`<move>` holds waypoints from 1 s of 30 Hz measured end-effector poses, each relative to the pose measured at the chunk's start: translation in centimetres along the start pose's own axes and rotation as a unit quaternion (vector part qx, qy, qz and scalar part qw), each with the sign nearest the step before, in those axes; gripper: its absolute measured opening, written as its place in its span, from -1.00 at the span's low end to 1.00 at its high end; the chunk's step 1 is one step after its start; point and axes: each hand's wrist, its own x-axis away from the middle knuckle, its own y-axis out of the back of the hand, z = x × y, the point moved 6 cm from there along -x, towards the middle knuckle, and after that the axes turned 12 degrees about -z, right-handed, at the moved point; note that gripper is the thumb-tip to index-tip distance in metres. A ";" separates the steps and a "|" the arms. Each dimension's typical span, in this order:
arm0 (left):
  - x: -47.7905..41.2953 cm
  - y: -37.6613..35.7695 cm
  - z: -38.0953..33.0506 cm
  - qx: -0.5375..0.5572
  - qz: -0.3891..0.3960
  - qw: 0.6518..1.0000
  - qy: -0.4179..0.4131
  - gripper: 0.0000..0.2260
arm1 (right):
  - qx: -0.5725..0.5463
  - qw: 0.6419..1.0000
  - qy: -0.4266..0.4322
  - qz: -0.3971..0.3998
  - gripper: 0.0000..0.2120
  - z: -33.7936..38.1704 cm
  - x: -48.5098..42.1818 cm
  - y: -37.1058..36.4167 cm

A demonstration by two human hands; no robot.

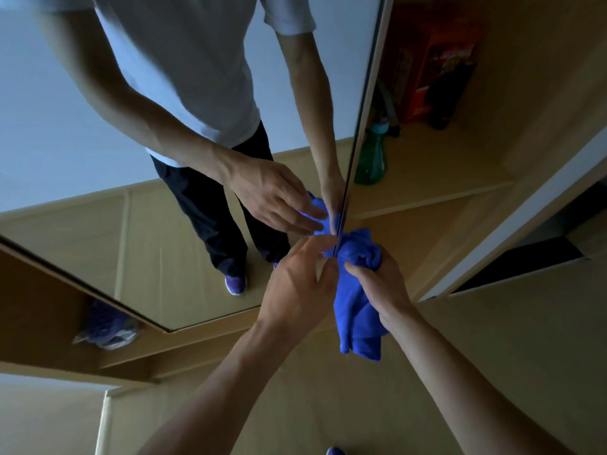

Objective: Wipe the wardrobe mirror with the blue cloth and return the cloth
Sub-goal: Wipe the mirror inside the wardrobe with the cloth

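**Key relation:** the blue cloth (354, 316) is at the right vertical edge of the mirror (98, 126). Its bunched top is touching or just beside that edge, and the glass lies wholly to its left. Judgement: the wipe must run leftward off the edge.

**R hand** (381, 284): fingers curled round the bunched upper part of the cloth, firm grip. The rest hangs below the fist, long axis up-and-down.

**L hand** (295, 284): fingers loosely extended toward the edge and the cloth, just beside both, nothing held as far as I see. Contact w/ the cloth — cannot tell. L is nearer the glass, but R carries the cloth.

**Surface:** smooth pane reflecting me and a pale wall. Smears not discernible.

**Room:** wardrobe interior open to the right, w/ green bottle (371, 159) and red box (437, 70) on a shelf (443, 165). Blurred blue-white bundle (105, 326) low at left — item not identifiable.
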 end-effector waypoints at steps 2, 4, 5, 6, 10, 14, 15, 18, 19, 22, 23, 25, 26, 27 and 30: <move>-0.3 0.3 -2.2 -0.053 -0.011 0.997 -0.062 -0.69 | 0.025 1.000 0.004 0.012 -0.79 0.5 -0.7 0.0; -0.6 0.7 -4.4 -0.104 -0.020 0.987 -0.122 -0.70 | 0.031 0.999 0.009 0.026 -0.84 0.9 -1.0 0.1; -0.8 0.9 -5.4 -0.125 -0.023 0.981 -0.147 -0.69 | 0.023 0.999 0.016 0.041 -0.88 1.2 -0.9 0.2; -0.9 1.0 -6.4 -0.143 -0.025 0.975 -0.170 -0.69 | 0.018 0.998 0.030 0.052 -0.89 1.4 -0.8 0.4; -1.0 1.6 -9.9 -0.199 -0.022 0.947 -0.253 -0.73 | 0.016 0.997 0.048 0.051 -0.85 2.2 -0.5 1.0; -1.8 2.0 -12.5 -0.270 0.000 0.906 -0.326 -0.75 | 0.012 0.998 0.025 0.064 -0.78 2.6 -0.6 0.9; -2.1 2.2 -13.0 -0.290 -0.002 0.893 -0.343 -0.75 | 0.013 0.996 0.035 0.078 -0.87 2.8 -0.5 1.0; -2.7 2.4 -14.1 -0.355 0.002 0.856 -0.376 -0.68 | 0.012 0.994 0.051 0.099 -0.79 3.3 -0.6 1.3; -2.9 2.5 -14.4 -0.388 0.001 0.838 -0.384 -0.68 | 0.013 0.994 0.049 0.099 -0.81 3.5 -0.7 1.2; -3.2 2.4 -15.3 -0.482 -0.005 0.772 -0.414 -0.71 | 0.018 0.997 0.027 0.076 -0.89 4.3 -1.2 1.2; -3.3 2.5 -15.6 -0.505 -0.001 0.754 -0.420 -0.72 | 0.016 0.997 0.024 0.070 -0.80 4.5 -1.3 1.3; -3.5 2.7 -16.0 -0.537 -0.002 0.730 -0.423 -0.73 | 0.022 0.997 0.027 0.069 -0.73 5.1 -1.3 1.3; -3.5 2.9 -16.2 -0.548 -0.002 0.723 -0.421 -0.73 | 0.031 0.996 0.032 0.072 -0.75 5.5 -1.2 1.5; -3.5 2.9 -16.2 -0.559 0.001 0.717 -0.417 -0.73 | 0.041 0.996 0.036 0.077 -0.77 5.7 -1.1 1.5; -3.7 2.8 -16.0 -0.588 0.014 0.704 -0.398 -0.68 | 0.045 0.992 0.044 0.112 -0.75 6.6 -1.2 1.4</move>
